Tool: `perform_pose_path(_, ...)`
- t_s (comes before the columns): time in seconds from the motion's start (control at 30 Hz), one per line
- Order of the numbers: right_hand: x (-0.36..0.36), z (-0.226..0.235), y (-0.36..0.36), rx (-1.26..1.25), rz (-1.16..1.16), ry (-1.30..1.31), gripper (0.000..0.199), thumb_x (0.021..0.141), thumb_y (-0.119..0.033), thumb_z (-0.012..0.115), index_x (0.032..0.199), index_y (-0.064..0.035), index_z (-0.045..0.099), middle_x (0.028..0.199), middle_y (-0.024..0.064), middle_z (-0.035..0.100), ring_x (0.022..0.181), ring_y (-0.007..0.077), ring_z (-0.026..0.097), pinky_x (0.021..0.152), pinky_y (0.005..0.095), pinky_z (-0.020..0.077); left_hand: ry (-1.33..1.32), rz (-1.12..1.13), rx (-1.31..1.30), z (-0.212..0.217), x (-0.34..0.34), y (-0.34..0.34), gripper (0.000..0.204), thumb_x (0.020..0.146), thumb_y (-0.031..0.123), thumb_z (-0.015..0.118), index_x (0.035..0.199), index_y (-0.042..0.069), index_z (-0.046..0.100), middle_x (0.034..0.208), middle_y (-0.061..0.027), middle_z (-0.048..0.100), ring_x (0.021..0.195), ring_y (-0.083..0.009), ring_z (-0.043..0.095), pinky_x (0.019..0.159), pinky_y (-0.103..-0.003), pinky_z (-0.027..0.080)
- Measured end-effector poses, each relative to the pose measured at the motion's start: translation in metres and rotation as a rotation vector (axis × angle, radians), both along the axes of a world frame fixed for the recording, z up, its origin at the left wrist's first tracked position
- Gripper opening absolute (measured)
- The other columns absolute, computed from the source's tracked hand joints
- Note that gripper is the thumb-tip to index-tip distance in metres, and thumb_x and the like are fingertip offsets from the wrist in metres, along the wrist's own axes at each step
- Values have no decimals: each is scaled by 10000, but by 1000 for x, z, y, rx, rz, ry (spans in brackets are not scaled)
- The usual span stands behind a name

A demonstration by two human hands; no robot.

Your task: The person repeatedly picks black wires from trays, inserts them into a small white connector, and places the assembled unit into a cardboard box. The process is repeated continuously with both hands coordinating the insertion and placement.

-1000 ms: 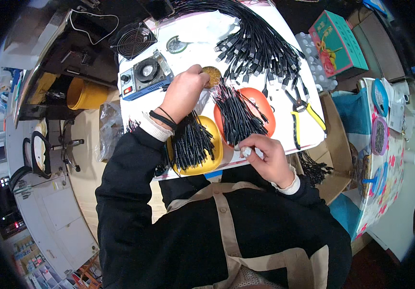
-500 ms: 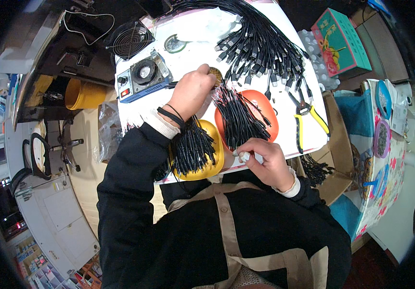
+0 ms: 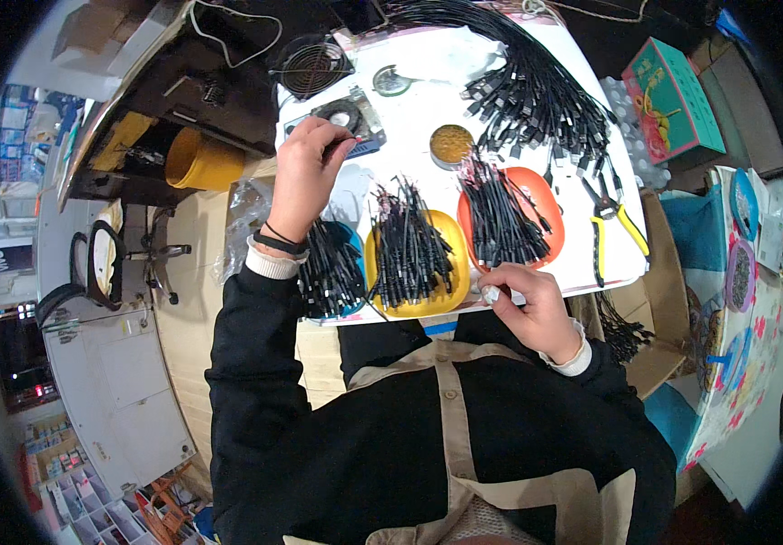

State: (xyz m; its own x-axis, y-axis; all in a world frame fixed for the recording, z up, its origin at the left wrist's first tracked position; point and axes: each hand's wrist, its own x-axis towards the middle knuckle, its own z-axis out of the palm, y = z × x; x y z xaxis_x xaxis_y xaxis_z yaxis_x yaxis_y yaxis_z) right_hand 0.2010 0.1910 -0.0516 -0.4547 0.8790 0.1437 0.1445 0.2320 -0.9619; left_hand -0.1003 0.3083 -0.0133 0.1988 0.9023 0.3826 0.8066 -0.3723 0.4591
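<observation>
I have the left hand point(image 3: 308, 177) over the blue-fronted device point(image 3: 370, 146), upper middle of the frame, fingers bent inward; I cannot tell whether they pinch anything. My right hand point(image 3: 535, 311) curls at the near edge of the orange tray point(image 3: 544, 193), right of centre, its grip unclear. Black cables point(image 3: 503, 225) lie in that tray. I'd steady the wrist, keeping fingertips clear of the device.

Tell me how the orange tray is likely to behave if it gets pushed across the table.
The orange tray would probably slide rather than tip, since it looks low and broad. The black cables in it may shift, as they seem to lie loose. Their far ends might snag the round tin, being close to it.
</observation>
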Motion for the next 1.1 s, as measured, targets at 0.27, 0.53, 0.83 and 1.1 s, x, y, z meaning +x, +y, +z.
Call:
perform_pose_path(0.27,-12,1,-4,-34,59,-16,153,820,14,572,962,25,627,826,134,637,649,236,626,587,305,486,181,59,24,-24,-46,32,88,787,16,652,867,-19,642,851,-174,594,779,-361,603,699,-413,492)
perform_pose_path(0.53,-11,-1,0,-34,51,-33,143,822,-9,592,960,9,626,825,134,640,636,252,618,592,315,482,264,59,-16,-37,-44,56,96,765,-1,659,847,-25,617,811,-178,587,772,-364,595,684,-412,480)
perform_pose_path(0.83,-11,-8,3,-9,55,-64,124,819,-16,600,940,-3,623,802,131,633,638,278,611,588,329,478,332,42,-15,-40,-42,65,79,760,12,655,830,-22,639,793,-178,580,768,-370,587,684,-432,473)
perform_pose_path(1.1,-8,4,-10,26,26,-50,131,848,-14,588,973,8,621,806,120,617,608,225,585,572,301,457,86,69,78,-16,-39,30,96,772,38,690,850,-6,655,754,-149,598,675,-300,608,624,-353,481)
